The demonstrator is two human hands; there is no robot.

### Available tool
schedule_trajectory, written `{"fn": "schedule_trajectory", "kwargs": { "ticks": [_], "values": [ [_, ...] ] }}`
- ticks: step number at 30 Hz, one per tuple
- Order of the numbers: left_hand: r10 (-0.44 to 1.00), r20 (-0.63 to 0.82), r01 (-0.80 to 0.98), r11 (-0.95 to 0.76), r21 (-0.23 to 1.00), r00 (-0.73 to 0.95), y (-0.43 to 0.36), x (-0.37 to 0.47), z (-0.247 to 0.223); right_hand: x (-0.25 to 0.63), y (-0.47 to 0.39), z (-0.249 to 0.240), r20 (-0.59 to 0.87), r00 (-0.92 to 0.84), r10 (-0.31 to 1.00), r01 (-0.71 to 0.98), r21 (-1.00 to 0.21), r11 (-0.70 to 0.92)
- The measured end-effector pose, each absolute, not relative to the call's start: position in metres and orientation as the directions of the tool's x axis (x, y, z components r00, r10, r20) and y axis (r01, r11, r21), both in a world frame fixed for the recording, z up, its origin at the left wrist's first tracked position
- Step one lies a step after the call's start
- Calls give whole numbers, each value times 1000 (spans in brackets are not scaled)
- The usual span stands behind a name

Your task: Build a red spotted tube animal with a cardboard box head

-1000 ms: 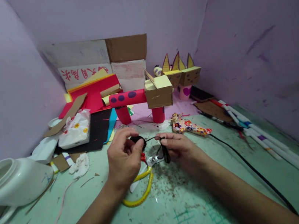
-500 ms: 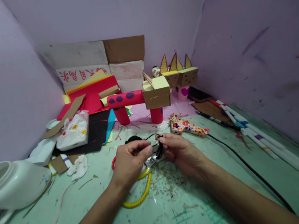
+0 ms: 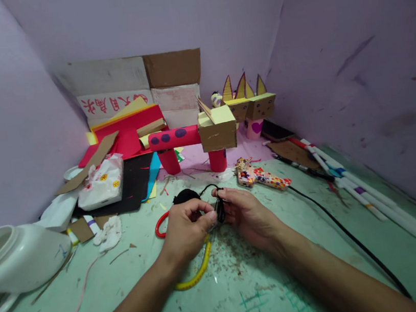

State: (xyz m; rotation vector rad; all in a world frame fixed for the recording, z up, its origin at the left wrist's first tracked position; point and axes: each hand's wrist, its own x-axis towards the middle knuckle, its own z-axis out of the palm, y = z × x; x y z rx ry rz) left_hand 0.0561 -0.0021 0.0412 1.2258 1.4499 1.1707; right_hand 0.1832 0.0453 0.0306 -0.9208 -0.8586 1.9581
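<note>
My right hand (image 3: 250,213) pinches a small looped bundle of black yarn (image 3: 220,210) between thumb and fingers. Close beside it, my left hand (image 3: 190,226) is closed with thumb and fingertips together at the bundle's left edge; what it grips is too small to make out. A black yarn ball (image 3: 186,196) lies just behind my left hand, and a strand runs from it to the bundle. Scissors with one red handle (image 3: 160,225) and one yellow handle (image 3: 203,268) lie under my hands, their blades mostly hidden.
A red tube figure with a cardboard box head (image 3: 218,136) stands behind my hands. A patterned glue gun (image 3: 263,176) with a black cord is to the right, near white paper rolls (image 3: 378,207). At left are a white pitcher (image 3: 24,256) and a tissue pack (image 3: 102,183).
My left hand has moved slightly right, closer to the bundle, and covers more of the scissors. The black loops now hang narrower and more gathered by my right fingers.
</note>
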Motion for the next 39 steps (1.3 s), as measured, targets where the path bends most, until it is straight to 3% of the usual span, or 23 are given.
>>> {"fn": "schedule_trajectory", "kwargs": {
  "ticks": [17,24,32,36,39],
  "values": [
    [985,-162,101,167,981,-52,0,51,49,183,43,35,-241,-406,882,-420,-808,-414],
    [965,-182,153,212,965,-187,4,42,54,182,43,35,-206,-395,895,-398,-840,-369],
    [921,-80,360,228,905,-382,4,42,54,183,44,35,-214,-368,905,-413,-834,-366],
    [883,53,265,81,961,-466,3,43,58,183,42,34,-208,-358,910,-403,-845,-351],
    [939,-77,36,94,995,-334,-1,48,61,182,41,32,-160,-370,915,-374,-876,-304]
  ]
}}
